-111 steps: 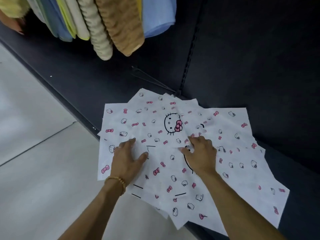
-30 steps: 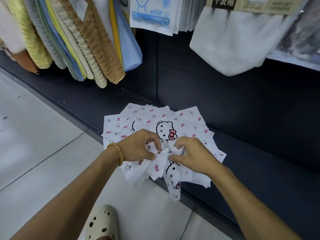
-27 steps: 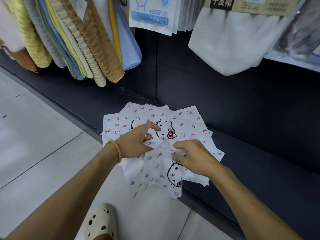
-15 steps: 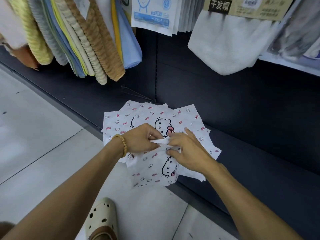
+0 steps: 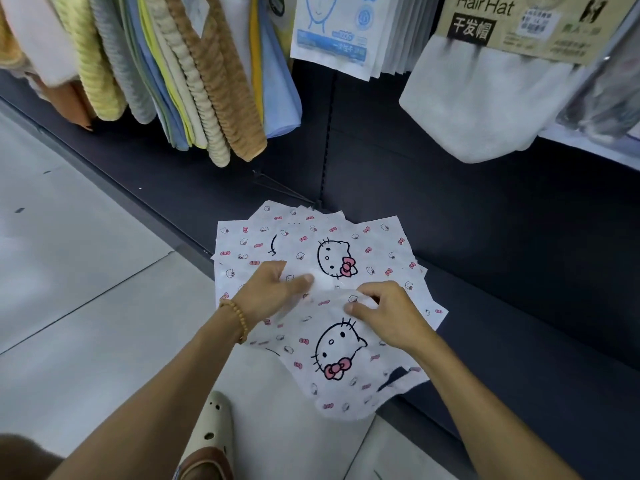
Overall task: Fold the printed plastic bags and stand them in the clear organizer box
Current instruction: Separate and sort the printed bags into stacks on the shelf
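Observation:
A fanned pile of white plastic bags (image 5: 304,237) printed with cat faces and pink bows lies on a low dark shelf (image 5: 519,306). One bag (image 5: 332,362) is lifted off the pile and hangs spread out over the shelf's front edge. My left hand (image 5: 273,292), with a bead bracelet at the wrist, holds the bag's top edge at the left. My right hand (image 5: 384,313) pinches the same edge at the right. No clear organizer box is in view.
Coloured towels (image 5: 194,81) hang above the shelf at the left; packaged face masks (image 5: 332,32) and a grey hair hat (image 5: 485,98) hang to the right. A pale tiled floor (image 5: 86,306) lies left and below. A cream clog (image 5: 207,424) shows near the bottom edge.
The crumpled bag between my hands has been pulled open and now hangs flat with its large cat face showing. My hands have moved apart along its top edge.

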Motion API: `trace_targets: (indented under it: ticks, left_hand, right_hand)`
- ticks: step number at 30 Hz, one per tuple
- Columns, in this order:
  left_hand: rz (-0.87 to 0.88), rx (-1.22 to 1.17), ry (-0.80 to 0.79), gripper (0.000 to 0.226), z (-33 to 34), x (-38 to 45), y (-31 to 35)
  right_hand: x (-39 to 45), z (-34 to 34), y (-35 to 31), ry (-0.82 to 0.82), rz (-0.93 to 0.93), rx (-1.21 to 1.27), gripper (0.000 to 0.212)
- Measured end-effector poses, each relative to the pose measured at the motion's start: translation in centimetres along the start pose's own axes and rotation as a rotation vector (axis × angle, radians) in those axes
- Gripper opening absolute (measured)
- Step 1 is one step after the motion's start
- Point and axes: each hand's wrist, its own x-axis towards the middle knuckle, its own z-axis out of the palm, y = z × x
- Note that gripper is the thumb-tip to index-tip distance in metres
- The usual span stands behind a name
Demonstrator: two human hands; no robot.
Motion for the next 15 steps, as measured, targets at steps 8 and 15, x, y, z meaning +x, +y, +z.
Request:
trace_targets:
  ticks: [8, 15]
  left_hand:
    - [0.111, 0.010, -0.145, 0.044, 0.2, -0.3, 0.3]
    - [0.096, 0.157, -0.162, 0.031, -1.6, -0.8, -3.8]
  right_hand:
    - [0.2, 0.6, 0.2, -0.021, 0.029, 0.108, 0.039]
    - [1.4, 3.1, 1.9, -0.098, 0.110, 0.231, 0.033]
